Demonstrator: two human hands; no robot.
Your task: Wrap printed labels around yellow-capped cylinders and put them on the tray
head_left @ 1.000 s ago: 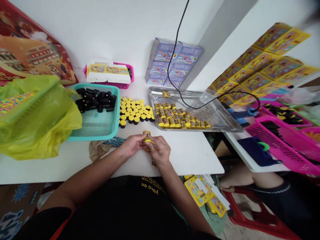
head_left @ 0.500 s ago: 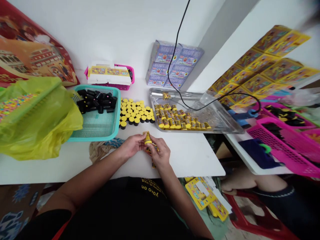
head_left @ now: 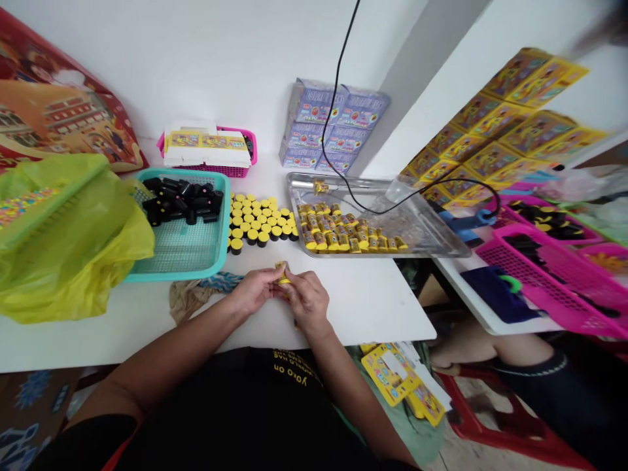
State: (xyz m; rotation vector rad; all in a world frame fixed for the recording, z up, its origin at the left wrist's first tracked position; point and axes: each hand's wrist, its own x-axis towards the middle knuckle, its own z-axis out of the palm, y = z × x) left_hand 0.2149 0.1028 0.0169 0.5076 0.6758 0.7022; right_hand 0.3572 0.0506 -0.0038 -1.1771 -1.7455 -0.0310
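Observation:
My left hand [head_left: 256, 288] and my right hand [head_left: 310, 302] meet above the white table [head_left: 363, 294], closed together on a small yellow cylinder [head_left: 284, 279] with a printed wrapper. The fingertips cover most of it. Under my right hand, something small and printed shows in part, too hidden to name. Beyond the hands stand rows of black cylinders with yellow tops [head_left: 252, 234]. To their right, a metal tray [head_left: 417, 229] holds many yellow wrapped cylinders [head_left: 343, 242].
At left are a turquoise basket [head_left: 184, 252] of black cylinders, a yellow-green plastic bag [head_left: 73, 275] and a crumpled cloth [head_left: 189, 297]. A black cable [head_left: 337, 85] hangs over the tray. Stacked boxes [head_left: 333, 124], pink baskets [head_left: 549, 294] and another person's leg [head_left: 510, 350] are right.
The wrapped cylinder has tilted and is now more covered by my fingers. My right hand has closed in toward my left. The whole view has shifted slightly.

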